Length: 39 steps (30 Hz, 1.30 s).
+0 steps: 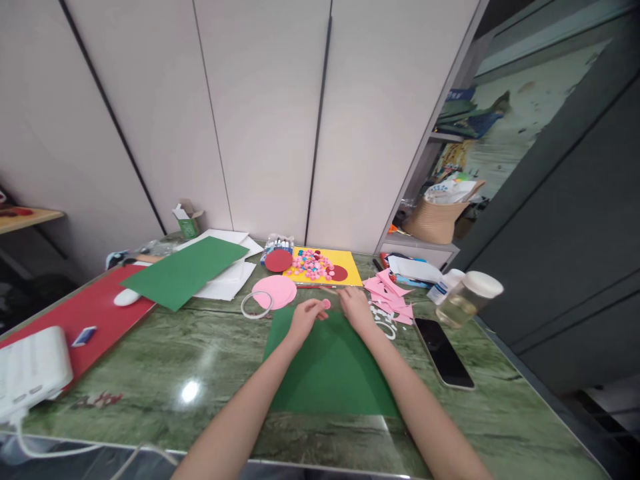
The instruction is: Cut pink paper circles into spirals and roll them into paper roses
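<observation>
My left hand (309, 316) pinches a small round pink paper disc (326, 304) above the green sheet (335, 373) lying in front of me. My right hand (354, 307) is at the far edge of that sheet, its fingers closed around the end of a thin tan stick-like thing (328, 290), too small to name surely. Just beyond lies a yellow sheet (353, 262) bearing a heap of small pink, blue and red pieces (313, 265) and a dark red circle (338, 273). Larger pink paper circles (277, 291) lie left of my left hand, partly under a tape ring (250, 307).
Pink paper scraps (387, 293), a white ring (386, 331), a black phone (444, 353) and a cup of pale liquid (467, 300) stand or lie on the right. Leftward are another green sheet (193, 267), a red sheet (100, 313) and a white device (35, 367).
</observation>
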### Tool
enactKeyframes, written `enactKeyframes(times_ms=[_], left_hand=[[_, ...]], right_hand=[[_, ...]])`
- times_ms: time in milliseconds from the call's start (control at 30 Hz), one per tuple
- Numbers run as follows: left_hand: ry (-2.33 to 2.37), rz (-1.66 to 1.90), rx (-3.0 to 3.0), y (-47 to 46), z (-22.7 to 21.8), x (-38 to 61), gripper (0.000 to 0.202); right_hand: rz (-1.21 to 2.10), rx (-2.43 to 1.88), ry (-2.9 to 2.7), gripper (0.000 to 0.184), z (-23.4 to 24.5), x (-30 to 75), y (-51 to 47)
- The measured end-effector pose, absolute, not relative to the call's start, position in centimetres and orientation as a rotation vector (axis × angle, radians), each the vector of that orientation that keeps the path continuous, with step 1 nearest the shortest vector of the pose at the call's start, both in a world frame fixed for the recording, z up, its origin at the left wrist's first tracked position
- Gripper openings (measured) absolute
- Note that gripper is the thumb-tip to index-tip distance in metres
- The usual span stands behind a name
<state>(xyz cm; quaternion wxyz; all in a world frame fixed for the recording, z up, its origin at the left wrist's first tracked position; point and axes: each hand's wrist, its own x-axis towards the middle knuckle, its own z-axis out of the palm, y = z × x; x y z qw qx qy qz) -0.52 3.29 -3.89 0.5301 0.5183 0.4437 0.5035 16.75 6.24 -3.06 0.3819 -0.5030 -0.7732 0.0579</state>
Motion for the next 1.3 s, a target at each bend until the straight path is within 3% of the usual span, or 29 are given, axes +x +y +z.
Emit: enactKeyframes(times_ms=[200, 433, 600, 1000, 1167, 1300], left_hand=[[1.053, 1.219, 1.31, 2.8, -3.3, -0.5, 0.031], [1.08, 1.177, 1.453, 1.3, -2.8, 0.2, 0.03], [1.064, 1.145, 1.495, 1.1, -2.7, 0.4, 0.028], [0.97, 1.136, 1.4, 0.4, -2.6, 1.5, 0.024], [0.871, 1.176, 1.108, 0.5, -2.6, 1.8, 0.052], [0.783, 1.147, 0.81, 0.6, -3.2, 1.8, 0.048]], right_hand=[[0.317, -1.293, -1.626, 0.021, -0.5, 18.6, 2.2], [0.608, -1.16, -1.527, 0.027, -1.1, 16.9, -0.7], [0.856, -1.075, -1.519, 0.021, -1.6, 16.1, -0.6], [0.905, -1.086, -1.512, 0.023, -1.3, 17.1, -0.2], [0.885, -1.102, -1.567, 0.023, -1.6, 17.0, -0.1], [0.828, -1.114, -1.644, 0.021, -2.2, 16.7, -0.2]])
